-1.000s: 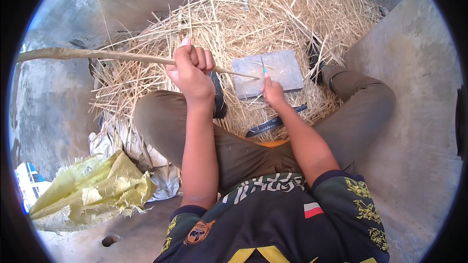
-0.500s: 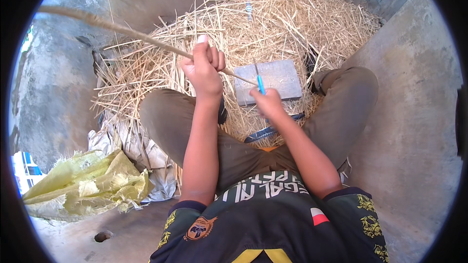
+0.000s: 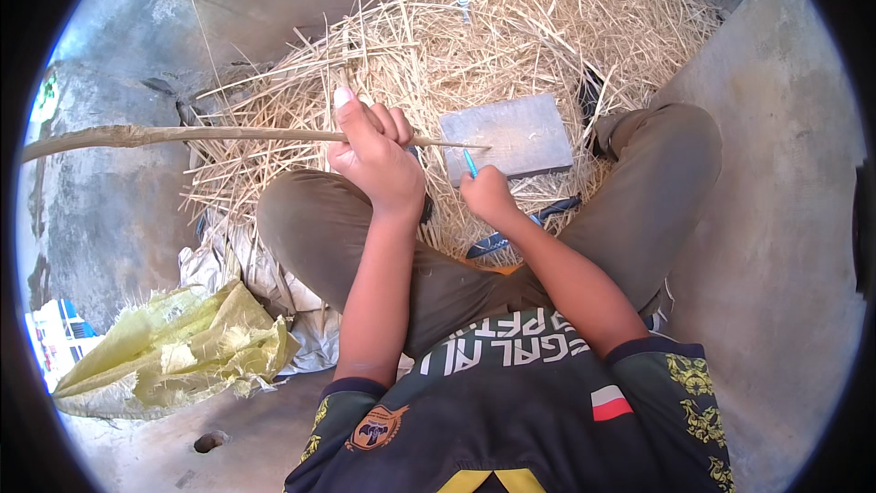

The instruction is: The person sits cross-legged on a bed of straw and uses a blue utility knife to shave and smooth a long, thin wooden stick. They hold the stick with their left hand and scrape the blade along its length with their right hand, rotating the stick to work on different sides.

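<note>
My left hand [image 3: 376,151] is closed around a long wooden stick [image 3: 246,134], thumb pointing up. The stick runs out to the left, thick and slightly curved there, and narrows to a thin tip over a grey rectangular block [image 3: 538,132]. Just below that tip, my right hand [image 3: 488,194] is closed on a slim blue-handled knife [image 3: 470,162]. Its blade is hard to make out now, and the handle's lower part is hidden in the fist. The block lies flat on straw-like shavings.
A pile of pale shavings [image 3: 520,27] covers the far ground, with a small watch-like thing [image 3: 464,5] on it. A dark blue tool [image 3: 497,242] lies between my legs. A torn yellow sack [image 3: 182,347] is at the left. Curved concrete walls [image 3: 766,219] surround me.
The stick's thick left end has swung down, so the stick is now nearly level. My right hand has moved slightly left with the knife, which now sits below the stick's tip.
</note>
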The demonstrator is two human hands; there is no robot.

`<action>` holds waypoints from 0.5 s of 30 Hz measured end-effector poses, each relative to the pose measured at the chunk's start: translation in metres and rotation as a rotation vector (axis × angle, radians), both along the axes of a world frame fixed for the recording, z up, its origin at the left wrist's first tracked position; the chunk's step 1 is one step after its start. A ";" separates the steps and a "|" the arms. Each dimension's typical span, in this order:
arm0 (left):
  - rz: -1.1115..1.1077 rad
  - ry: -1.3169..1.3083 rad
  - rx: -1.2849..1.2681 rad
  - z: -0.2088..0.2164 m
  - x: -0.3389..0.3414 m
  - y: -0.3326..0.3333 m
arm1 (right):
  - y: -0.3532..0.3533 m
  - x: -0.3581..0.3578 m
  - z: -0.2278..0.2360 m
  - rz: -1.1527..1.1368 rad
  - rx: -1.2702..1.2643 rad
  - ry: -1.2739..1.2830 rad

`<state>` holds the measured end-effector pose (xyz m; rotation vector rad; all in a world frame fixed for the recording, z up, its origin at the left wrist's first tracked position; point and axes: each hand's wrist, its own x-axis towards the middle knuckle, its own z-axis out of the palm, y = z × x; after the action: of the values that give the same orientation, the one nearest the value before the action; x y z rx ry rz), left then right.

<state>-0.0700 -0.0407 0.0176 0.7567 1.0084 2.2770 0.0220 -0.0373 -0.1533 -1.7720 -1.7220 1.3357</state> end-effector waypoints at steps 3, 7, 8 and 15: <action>-0.003 0.008 -0.004 0.002 -0.001 0.001 | 0.013 0.001 -0.031 -0.055 -0.156 0.043; 0.019 0.059 -0.043 0.003 0.002 0.002 | 0.022 0.021 -0.112 -0.044 0.001 -0.194; 0.016 0.083 -0.056 0.004 0.006 0.004 | 0.025 0.017 -0.138 -0.066 0.074 -0.233; 0.032 0.118 -0.035 -0.004 -0.010 0.009 | 0.022 -0.005 -0.006 -0.284 -0.472 0.643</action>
<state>-0.0803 -0.0316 0.0139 0.8749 1.1185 2.2577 0.0166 -0.0155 -0.1592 -1.4676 -0.8290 1.9955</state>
